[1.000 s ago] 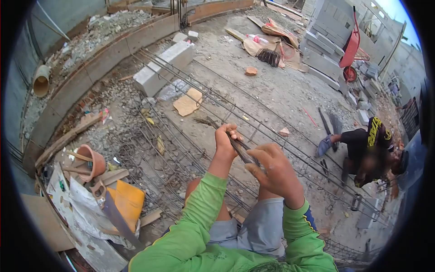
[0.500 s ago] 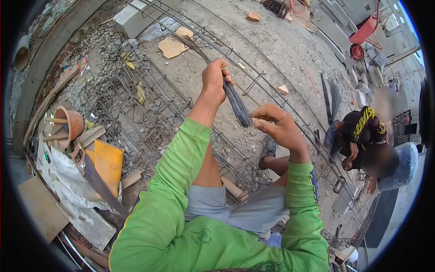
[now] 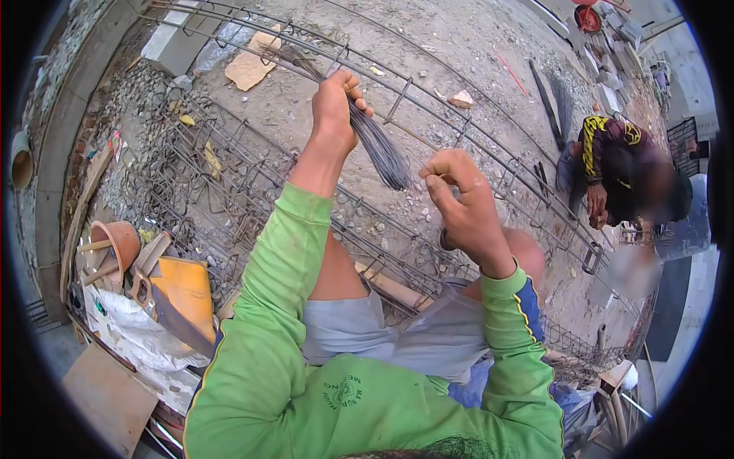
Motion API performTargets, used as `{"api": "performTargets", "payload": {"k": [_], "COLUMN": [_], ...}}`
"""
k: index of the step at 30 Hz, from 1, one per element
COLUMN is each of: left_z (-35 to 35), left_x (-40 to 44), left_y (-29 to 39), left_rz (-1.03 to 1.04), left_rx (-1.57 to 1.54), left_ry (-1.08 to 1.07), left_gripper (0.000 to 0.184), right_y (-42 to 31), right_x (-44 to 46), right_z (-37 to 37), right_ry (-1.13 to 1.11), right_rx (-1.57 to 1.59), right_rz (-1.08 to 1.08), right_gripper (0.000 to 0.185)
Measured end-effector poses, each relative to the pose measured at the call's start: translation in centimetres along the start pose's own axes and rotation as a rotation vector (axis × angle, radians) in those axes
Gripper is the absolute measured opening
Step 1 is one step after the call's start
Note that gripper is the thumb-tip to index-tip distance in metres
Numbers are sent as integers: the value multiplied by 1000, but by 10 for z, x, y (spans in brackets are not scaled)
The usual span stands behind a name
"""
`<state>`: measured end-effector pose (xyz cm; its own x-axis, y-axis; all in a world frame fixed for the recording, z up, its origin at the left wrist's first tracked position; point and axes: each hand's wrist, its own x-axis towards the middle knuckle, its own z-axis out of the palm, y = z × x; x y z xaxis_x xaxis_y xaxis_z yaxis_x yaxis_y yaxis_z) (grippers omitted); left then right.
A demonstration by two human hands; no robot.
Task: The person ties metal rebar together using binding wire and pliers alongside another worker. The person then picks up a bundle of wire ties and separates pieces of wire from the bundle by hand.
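Note:
My left hand [image 3: 335, 111] is wrapped around a bundle of thin dark tie wire [image 3: 378, 151], whose looped end points down toward my right hand [image 3: 465, 205]. My right thumb and forefinger are pinched close together just beside that end; whatever is between them is too small to make out. Beyond both hands, a long rebar cage [image 3: 398, 99] with square stirrups runs diagonally across the view. A second mesh of bars and stirrups [image 3: 229, 153] lies on the ground left of my legs.
An orange bucket [image 3: 125, 246], a handsaw [image 3: 170, 315] and a yellow container [image 3: 183, 287] sit at left. A concrete block [image 3: 170, 44] and a broken tile slab [image 3: 251, 63] lie near the cage's far end. A co-worker [image 3: 612, 149] crouches at right.
My view has shifted, so the scene sits differently. The right hand's thumb and forefinger have closed into a pinch by the bundle's end. The left hand keeps its hold.

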<state>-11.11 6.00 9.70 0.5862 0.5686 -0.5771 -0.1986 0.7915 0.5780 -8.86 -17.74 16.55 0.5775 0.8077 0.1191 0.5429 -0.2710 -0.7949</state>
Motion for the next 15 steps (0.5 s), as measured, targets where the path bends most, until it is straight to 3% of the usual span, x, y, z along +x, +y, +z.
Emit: {"api": "performTargets", "payload": {"k": [3,7,9,15], "left_z": [7,11,12,21], "left_x": [-7,-3,-2,-7], "left_y": [-12,-24,-27,-43], "left_rz": [-12,0,12,-13], "left_rx": [61,52,15,120], "left_ry": [-25,-26,16,2], "left_gripper": [33,31,19,25], "right_y": [1,-3,-2,14], "right_x": [-6,-7,-9,-18], "right_z": [-3,-5,-5,-7], "right_ry": [-7,-37,-37,-82], "right_rx": [93,61,61,95], "right_rz": [32,-18,2,161], "right_gripper": [14,13,14,14]}}
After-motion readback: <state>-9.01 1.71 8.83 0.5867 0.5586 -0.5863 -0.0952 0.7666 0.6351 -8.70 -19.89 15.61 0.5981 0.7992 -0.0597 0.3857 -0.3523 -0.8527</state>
